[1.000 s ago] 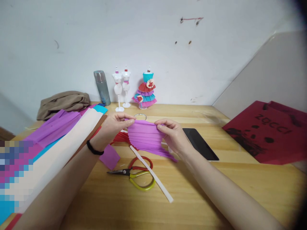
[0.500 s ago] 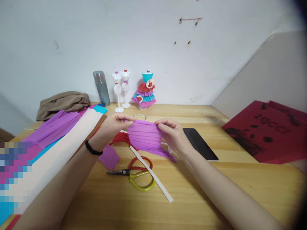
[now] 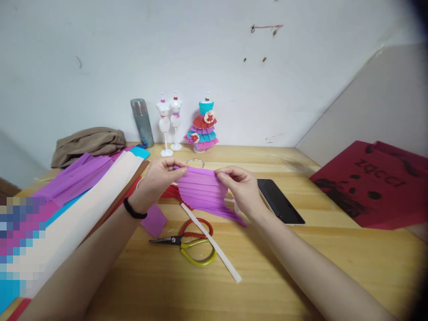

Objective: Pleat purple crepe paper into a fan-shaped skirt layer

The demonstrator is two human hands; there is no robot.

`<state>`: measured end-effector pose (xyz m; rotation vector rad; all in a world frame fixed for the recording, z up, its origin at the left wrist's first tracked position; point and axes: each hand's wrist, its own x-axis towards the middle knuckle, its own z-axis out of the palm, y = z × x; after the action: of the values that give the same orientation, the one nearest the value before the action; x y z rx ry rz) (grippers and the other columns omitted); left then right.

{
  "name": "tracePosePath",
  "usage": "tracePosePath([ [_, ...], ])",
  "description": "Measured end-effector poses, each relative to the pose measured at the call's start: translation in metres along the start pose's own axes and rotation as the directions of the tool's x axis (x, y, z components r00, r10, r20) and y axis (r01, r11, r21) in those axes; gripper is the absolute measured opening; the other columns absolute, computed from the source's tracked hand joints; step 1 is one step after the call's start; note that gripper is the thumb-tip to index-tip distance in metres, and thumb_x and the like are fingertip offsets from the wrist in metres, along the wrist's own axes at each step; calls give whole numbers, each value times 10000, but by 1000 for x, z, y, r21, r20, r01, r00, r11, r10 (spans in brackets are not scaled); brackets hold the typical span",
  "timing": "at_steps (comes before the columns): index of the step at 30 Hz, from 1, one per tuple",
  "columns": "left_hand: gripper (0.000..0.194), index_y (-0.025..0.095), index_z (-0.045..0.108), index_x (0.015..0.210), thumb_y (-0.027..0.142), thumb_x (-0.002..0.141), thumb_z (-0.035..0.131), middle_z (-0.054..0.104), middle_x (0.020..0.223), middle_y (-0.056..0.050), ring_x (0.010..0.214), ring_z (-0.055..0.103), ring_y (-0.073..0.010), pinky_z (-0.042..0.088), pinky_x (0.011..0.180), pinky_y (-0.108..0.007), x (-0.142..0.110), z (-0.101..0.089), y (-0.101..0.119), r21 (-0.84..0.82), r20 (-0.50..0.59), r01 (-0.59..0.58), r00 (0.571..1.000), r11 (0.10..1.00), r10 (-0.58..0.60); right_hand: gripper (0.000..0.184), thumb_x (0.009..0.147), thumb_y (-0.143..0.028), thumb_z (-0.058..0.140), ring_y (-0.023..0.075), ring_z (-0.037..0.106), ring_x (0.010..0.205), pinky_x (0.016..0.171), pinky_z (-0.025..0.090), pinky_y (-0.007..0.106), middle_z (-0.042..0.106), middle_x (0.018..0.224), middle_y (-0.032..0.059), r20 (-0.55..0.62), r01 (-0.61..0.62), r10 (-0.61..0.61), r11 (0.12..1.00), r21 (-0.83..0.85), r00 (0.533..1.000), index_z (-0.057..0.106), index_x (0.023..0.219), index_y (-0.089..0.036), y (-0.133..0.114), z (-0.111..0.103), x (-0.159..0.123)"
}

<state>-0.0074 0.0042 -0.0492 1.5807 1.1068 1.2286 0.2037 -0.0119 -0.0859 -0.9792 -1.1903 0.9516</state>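
Left hand point(image 3: 163, 177) and right hand point(image 3: 243, 189) pinch a pleated purple sheet point(image 3: 202, 189) by its upper edge. Nearer than the sheet, a white strip point(image 3: 211, 243) crosses scissors point(image 3: 174, 240); beyond it stands a dressed mannequin point(image 3: 203, 121); right of it, a tablet point(image 3: 281, 201).

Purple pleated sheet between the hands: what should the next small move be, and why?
Probably the left hand and right hand should press one more narrow fold along the upper edge of the purple pleated sheet: both pinch that edge, and the creases below run roughly alongside it, so another fold would likely match.
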Motion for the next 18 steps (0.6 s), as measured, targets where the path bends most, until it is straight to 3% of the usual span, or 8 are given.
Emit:
tracePosePath([
  [7,413,148,696,1059,202,650,705,619,615,26,518,520,-91,412,489,-210,1,-1,-1,74,-8,21,1000,997,-21,297,644,-279,768,140,585,660,658,454,300,696,748,0,-18,-16,16,999,-34,1000,752,938,-236,1,1,0],
  [10,242,152,724,900,213,671,679,661,650,3,556,558,-113,431,515,-223,3,-4,-1,184,3,-25,1000,983,25,278,656,-275,762,174,625,739,714,473,330,728,829,24,-37,17,-21,993,-113,999,754,932,-234,4,0,0],
  [13,91,168,705,743,216,684,655,677,658,-2,603,586,-133,443,565,-237,5,-8,-2,327,13,-134,990,935,137,143,705,-280,724,208,649,792,762,486,359,740,853,39,-19,121,-132,953,-277,991,753,840,-242,4,-1,-2],
  [18,66,178,672,682,169,680,607,678,666,16,633,587,-132,443,607,-240,5,-8,-1,444,52,-216,975,870,216,82,771,-234,619,194,645,729,745,495,339,718,758,17,102,310,-296,839,-448,950,691,735,-221,-4,-1,-6],
])
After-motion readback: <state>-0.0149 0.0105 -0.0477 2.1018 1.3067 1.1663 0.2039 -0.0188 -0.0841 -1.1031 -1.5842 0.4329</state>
